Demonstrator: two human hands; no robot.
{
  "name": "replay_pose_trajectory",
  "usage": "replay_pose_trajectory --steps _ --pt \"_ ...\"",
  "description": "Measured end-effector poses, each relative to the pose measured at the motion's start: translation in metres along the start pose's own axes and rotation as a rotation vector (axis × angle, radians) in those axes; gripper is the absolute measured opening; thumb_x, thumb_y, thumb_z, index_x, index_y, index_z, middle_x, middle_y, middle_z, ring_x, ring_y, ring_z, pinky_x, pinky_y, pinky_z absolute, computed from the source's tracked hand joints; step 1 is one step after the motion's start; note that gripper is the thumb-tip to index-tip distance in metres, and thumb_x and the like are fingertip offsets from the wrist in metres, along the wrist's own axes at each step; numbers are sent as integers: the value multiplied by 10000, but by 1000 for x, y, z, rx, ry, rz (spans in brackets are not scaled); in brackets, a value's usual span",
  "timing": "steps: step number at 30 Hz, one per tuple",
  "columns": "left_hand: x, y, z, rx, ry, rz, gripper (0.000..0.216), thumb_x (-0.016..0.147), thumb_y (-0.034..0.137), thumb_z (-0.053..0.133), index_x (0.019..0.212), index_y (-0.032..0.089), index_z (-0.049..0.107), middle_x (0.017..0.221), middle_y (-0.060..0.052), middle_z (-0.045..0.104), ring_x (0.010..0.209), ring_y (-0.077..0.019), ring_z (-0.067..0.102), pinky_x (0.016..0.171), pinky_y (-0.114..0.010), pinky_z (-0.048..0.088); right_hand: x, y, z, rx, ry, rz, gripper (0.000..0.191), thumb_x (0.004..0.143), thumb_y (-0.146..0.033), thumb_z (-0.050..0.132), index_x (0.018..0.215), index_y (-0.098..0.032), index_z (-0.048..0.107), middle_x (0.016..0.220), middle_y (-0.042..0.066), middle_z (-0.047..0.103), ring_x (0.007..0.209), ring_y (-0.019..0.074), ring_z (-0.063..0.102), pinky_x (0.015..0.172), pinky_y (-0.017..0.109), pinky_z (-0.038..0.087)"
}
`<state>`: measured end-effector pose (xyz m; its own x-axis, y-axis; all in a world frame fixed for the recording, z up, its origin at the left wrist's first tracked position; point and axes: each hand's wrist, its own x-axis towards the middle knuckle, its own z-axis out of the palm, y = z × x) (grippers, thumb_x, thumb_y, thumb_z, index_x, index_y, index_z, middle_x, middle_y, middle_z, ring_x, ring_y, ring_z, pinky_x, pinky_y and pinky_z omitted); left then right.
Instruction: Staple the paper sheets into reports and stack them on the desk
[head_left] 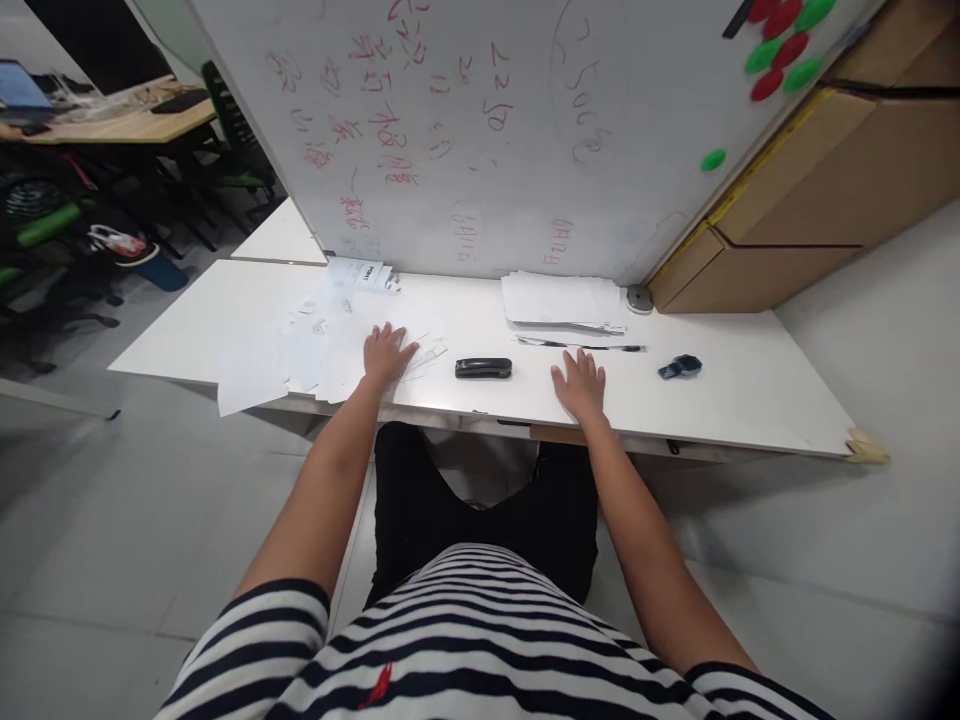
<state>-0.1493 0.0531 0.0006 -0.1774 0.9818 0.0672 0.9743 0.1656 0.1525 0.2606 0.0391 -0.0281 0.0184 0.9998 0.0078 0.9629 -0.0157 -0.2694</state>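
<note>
My left hand [386,354] lies flat with fingers spread on loose white papers [300,345] at the left of the white table [750,390]. My right hand [580,383] rests open and palm down on the bare tabletop near the front edge. Between the two hands lies a black stapler [483,368]. A neat stack of paper [562,300] sits behind my right hand, with a black pen [592,346] in front of it. A small dark blue object [680,367] lies to the right of my right hand.
A whiteboard [487,130] with red writing and red and green magnets [780,45] stands at the table's back edge. Cardboard boxes [817,190] lean at the right. Desks, chairs and a monitor [97,40] fill the far left. My legs are under the table.
</note>
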Motion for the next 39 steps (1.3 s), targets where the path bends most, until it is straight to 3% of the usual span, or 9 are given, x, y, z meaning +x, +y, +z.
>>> replay_pose_trajectory --steps 7,11,16,20,24,28,35,39 --pt "3 5 3 -63 16 -69 484 930 488 303 1326 266 471 1486 -42 396 1409 -254 263 1107 -446 225 1 1 3 -16 11 -1 637 950 -528 161 1467 -188 308 1576 117 182 1449 284 113 1138 518 104" --pt "6 1 -3 -61 -12 -19 520 896 529 351 1291 217 480 1447 -91 438 1393 -293 286 1093 -447 246 1 1 3 -17 13 -1 629 950 -526 170 1462 -193 318 1574 113 191 1447 279 124 1139 513 105" --pt "24 8 -31 71 -254 65 587 774 561 499 1227 189 521 1201 -141 618 1123 -326 554 860 -401 454 1 2 4 -1 33 -12 641 948 -539 162 1459 -188 326 1569 119 208 1447 283 126 1140 517 107" --pt "39 28 -47 281 -382 186 541 731 504 540 1144 157 588 1073 -167 662 947 -311 622 752 -365 474 1 2 4 6 28 -1 636 947 -539 174 1454 -193 337 1572 105 205 1446 280 128 1142 517 110" --pt "41 42 -45 395 -384 296 419 738 433 540 1026 153 660 1020 -180 674 941 -323 626 741 -363 468 2 1 3 19 29 2 624 947 -530 192 1453 -198 340 1574 97 202 1446 276 132 1143 508 108" --pt "37 42 -41 393 -375 309 400 767 415 519 1026 145 657 1000 -188 673 926 -321 629 727 -362 463 2 1 2 22 31 9 614 949 -520 207 1449 -194 347 1573 103 203 1446 282 129 1141 515 106" --pt "31 44 -33 337 -257 229 386 852 330 415 1155 132 547 970 -197 656 923 -321 632 733 -379 442 1 0 1 4 38 4 609 952 -513 209 1445 -185 353 1570 109 210 1443 281 142 1141 512 110" --pt "31 48 -30 320 -235 188 490 843 266 429 1310 118 410 972 -206 651 940 -326 625 744 -384 428 2 1 2 20 38 7 615 950 -523 215 1445 -186 356 1570 112 210 1443 280 140 1145 509 106"
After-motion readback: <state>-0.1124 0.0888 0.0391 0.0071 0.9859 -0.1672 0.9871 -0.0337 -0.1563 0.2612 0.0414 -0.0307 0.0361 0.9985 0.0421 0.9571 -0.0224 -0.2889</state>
